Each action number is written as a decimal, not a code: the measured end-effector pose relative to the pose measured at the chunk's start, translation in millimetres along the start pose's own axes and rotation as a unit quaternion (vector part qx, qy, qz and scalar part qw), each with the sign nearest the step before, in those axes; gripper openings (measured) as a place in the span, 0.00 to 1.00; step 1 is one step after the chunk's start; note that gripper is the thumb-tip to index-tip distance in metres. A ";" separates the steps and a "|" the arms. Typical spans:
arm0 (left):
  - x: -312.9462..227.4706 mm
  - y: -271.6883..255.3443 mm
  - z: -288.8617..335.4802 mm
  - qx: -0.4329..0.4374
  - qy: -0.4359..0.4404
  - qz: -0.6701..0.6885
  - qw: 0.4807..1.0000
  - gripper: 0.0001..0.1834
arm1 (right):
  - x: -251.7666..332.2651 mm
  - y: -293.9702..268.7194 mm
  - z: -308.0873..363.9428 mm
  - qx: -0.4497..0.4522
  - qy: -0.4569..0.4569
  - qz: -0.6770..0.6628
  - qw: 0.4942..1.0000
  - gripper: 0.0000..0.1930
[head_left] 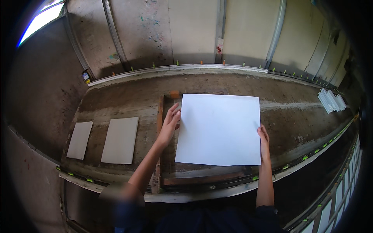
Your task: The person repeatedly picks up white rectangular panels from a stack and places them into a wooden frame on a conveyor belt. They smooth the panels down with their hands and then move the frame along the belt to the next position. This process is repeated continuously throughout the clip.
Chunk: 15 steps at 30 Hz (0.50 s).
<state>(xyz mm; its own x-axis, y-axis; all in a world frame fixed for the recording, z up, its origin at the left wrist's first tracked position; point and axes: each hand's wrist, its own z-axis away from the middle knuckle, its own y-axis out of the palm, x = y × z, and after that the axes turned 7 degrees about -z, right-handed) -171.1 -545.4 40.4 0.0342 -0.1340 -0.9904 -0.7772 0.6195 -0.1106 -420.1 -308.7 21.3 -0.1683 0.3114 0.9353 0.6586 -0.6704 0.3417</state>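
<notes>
A large, nearly square white sheet (219, 130) is held up level in front of me. My right hand (264, 143) grips its right edge, thumb on top and the other fingers mostly hidden beneath. At the left edge, my left hand (169, 123) has its fingers apart, close against the sheet; whether they touch it is hard to tell. Below the sheet lies a wooden frame (159, 118) on the long, stained table (287, 128). The sheet hides most of the frame's inside. An orange-brown block (175, 94) shows at its far left corner.
Two pale sheets, a wider one (120, 140) and a narrower one (79, 140), lie on the table at left. Several white pieces (331, 101) are piled at far right. Rails with small green and orange markers (178, 63) edge the table. A rack of white panels (326, 215) stands lower right.
</notes>
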 end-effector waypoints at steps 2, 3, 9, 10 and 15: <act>12.9 -14.3 -1.2 -0.017 0.003 -0.005 1.000 0.27 | -6.5 8.8 2.9 0.036 0.053 -0.019 0.998 0.21; 17.4 -14.5 0.0 -0.044 0.025 -0.003 0.999 0.27 | -11.4 11.3 5.7 0.041 0.071 -0.102 0.991 0.22; 48.8 -18.2 -3.1 -0.219 0.105 0.048 0.969 0.29 | -50.6 52.5 25.9 0.063 0.099 -0.428 0.896 0.32; 50.7 -17.7 -1.3 -0.227 0.106 0.056 0.967 0.29 | -47.1 70.6 32.0 0.105 0.097 -0.421 0.896 0.34; 49.8 -2.9 25.9 -0.170 0.091 0.064 0.979 0.36 | -55.9 110.4 9.0 -0.023 0.021 -0.175 0.984 0.29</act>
<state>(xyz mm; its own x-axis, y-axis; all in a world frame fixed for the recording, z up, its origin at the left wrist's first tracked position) -150.9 -533.9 -10.7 -0.1664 -0.2276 -0.9594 -0.9330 0.3511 0.0785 -331.4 -394.0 5.9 -0.4098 0.5013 0.7621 0.5215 -0.5567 0.6466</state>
